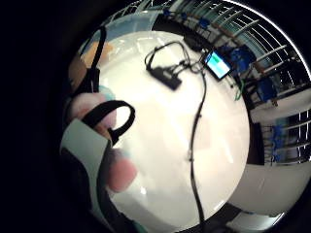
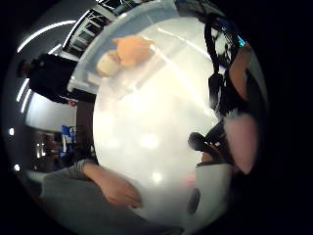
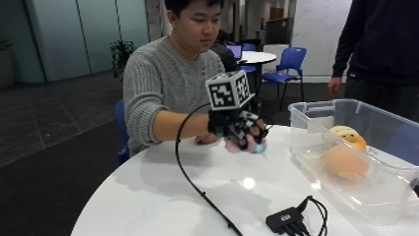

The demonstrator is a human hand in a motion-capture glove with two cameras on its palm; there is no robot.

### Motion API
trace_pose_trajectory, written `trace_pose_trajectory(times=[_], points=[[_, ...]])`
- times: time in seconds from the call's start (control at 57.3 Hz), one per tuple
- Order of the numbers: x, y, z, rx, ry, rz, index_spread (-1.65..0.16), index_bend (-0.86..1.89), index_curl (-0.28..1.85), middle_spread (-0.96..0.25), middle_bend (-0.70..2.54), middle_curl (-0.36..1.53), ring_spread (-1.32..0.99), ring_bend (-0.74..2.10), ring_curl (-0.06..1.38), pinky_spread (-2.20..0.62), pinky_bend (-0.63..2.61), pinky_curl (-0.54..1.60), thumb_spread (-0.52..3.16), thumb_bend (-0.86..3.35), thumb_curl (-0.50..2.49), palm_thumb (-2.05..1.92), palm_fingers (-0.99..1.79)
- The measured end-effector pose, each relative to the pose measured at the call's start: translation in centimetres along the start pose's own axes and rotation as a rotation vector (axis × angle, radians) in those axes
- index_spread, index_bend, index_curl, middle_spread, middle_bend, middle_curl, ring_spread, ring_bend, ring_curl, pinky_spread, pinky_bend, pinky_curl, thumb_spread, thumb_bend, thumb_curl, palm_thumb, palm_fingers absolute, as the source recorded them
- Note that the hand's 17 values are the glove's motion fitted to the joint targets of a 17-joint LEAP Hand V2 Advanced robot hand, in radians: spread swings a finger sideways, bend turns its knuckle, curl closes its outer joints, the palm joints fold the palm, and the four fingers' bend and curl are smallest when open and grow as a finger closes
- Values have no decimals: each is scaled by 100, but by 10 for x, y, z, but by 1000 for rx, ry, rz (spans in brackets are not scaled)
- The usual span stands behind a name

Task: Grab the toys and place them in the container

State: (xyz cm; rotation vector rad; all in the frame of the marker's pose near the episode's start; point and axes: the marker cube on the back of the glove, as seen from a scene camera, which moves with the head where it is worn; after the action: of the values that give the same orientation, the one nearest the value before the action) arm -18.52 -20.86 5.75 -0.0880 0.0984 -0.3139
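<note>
In the outside view my gloved right hand (image 3: 237, 129) hovers a little above the white round table (image 3: 164, 196), its fingers curled round a small pink and light-blue toy (image 3: 254, 147). To its right stands a clear plastic container (image 3: 386, 191), an open bin holding an orange plush toy (image 3: 344, 162) and a yellow toy (image 3: 347, 135). The thumb side palm view shows the same container (image 2: 88, 73) across the table, with the orange toy (image 2: 132, 49) and the pale yellow toy (image 2: 107, 63) inside. Most of the held toy is hidden by my fingers.
A black cable hub (image 3: 286, 221) with cords lies near the table's front edge, also seen as the hub (image 1: 165, 76) beside a small lit screen (image 1: 217, 64). The person's bare left hand (image 2: 120, 191) rests at the table's edge. Chairs and another table stand behind.
</note>
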Motion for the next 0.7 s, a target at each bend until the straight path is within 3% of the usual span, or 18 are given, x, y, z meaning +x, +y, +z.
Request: trace_pose_trajectory(times=[0.209,0.436,0.541,0.698], points=[[-11,-72,-87,134,98,-79,-31,61,84,-35,45,63,-53,60,64,-42,108,34,79,17,97,71,82],[-27,-149,-106,119,127,-288,-31,61,90,-37,42,71,-55,59,67,-43,107,35,75,16,106,70,81],[-33,-209,-99,99,177,-207,-31,60,93,-37,40,75,-55,58,69,-43,107,36,74,16,110,70,81],[-81,-294,-68,25,-7,33,-31,58,95,-38,38,81,-57,58,71,-43,107,36,73,15,115,69,81]])
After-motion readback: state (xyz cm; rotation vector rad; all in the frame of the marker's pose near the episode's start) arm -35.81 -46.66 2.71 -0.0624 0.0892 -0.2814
